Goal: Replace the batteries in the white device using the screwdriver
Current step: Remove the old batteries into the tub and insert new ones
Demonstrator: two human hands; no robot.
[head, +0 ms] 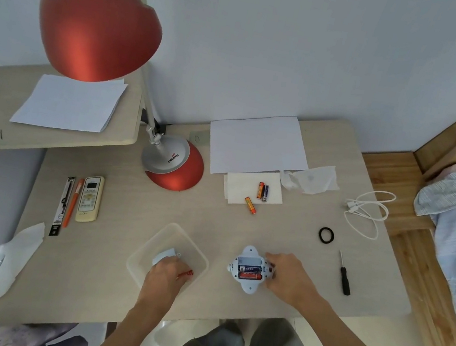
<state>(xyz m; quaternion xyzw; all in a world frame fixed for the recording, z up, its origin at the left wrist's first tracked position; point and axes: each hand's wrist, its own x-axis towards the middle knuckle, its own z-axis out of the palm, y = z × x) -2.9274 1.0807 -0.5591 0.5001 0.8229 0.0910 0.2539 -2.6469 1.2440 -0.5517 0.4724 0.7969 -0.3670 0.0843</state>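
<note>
A pale wood desk [129, 204] stands against a pale wall, under a red lamp [100, 28]. In the clear plastic tray [192, 249] near the front edge, the left hand [165, 273] curls its fingers round a small red object [187, 273]. Just right of the tray, the right hand [290, 278] grasps the edge of the white device [248, 286], whose open compartment holds two batteries [249, 271]. The screwdriver [344, 274] lies untouched further right. Three spare batteries [261, 191] rest behind.
</note>
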